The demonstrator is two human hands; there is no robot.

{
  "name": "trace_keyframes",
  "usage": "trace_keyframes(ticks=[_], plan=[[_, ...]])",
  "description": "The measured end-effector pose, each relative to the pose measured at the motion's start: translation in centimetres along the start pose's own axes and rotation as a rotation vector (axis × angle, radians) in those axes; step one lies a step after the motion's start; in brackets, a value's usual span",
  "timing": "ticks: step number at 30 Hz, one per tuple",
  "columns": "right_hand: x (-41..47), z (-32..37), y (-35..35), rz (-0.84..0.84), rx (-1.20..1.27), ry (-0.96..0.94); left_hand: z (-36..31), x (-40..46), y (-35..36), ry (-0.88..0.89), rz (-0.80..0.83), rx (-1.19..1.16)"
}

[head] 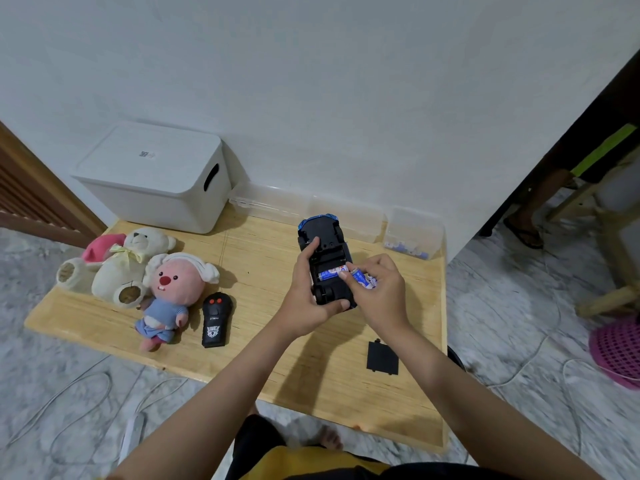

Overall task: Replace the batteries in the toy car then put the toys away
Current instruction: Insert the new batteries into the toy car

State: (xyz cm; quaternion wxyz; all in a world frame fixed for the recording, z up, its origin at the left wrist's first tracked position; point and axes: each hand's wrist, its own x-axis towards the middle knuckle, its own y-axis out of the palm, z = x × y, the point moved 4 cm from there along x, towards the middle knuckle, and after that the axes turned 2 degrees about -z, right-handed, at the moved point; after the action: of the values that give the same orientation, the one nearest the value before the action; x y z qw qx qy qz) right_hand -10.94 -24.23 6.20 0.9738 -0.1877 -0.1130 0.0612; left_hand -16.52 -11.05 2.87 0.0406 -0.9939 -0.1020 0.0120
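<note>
Two hands are engaged on one upturned toy car; findings run left to right across the low bamboo-topped table (pixel 263 358).

At far left stands a white lidded plastic storage box (pixel 152 174) against the wall, lid on. Before it lie a cream teddy bear (pixel 128 265) and a pink-faced plush doll in blue clothes (pixel 169 299), touching each other. Just beside the doll lies a black handheld remote control with red buttons (pixel 215 320). None of these is yet stowed.

Centre: the left hand (pixel 308 292) grips the black-bottomed blue toy car (pixel 323 251), held underside up, fingers curled along its left flank and thumb under the near end. One blue-and-white cylindrical battery (pixel 331 273) sits in the open compartment.

The right hand (pixel 379 292) pinches further blue-and-white batteries (pixel 362 279) at the compartment's edge; how many cannot be told.

Assessment: whether cells are going in or coming out cannot be determined. Either way, keep the car steady, check polarity marks, seat each cell against its spring, handle one at a time.

Right: the flat black rectangular battery cover (pixel 382 358) lies apart on the table, to be refitted. A clear plastic tub holding spare cells (pixel 414 233) stands by the wall.
</note>
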Motion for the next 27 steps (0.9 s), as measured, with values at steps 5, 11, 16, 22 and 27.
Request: trace_keyframes(ticks=[5, 11, 16, 22, 27], plan=[[0.0, 0.5, -0.1, -0.012, -0.159, -0.09, -0.1, 0.5, 0.0, 0.018, -0.006, 0.05], [1.6, 0.6, -0.6, 0.064, -0.271, 0.087, -0.3, 0.3, 0.0, 0.016, -0.001, 0.116], [2.6, -0.8, -0.6, 0.181, -0.125, 0.339, -0.2, -0.1, 0.0, 0.007, 0.011, 0.148], [2.4, -1.9, -1.2, 0.262, 0.028, 0.578, -0.3, -0.5, 0.0, 0.016, 0.052, 0.176], [1.6, -1.0, -1.5, 0.176, 0.073, 0.396, -0.4, 0.0, 0.2, -0.035, 0.052, 0.142]])
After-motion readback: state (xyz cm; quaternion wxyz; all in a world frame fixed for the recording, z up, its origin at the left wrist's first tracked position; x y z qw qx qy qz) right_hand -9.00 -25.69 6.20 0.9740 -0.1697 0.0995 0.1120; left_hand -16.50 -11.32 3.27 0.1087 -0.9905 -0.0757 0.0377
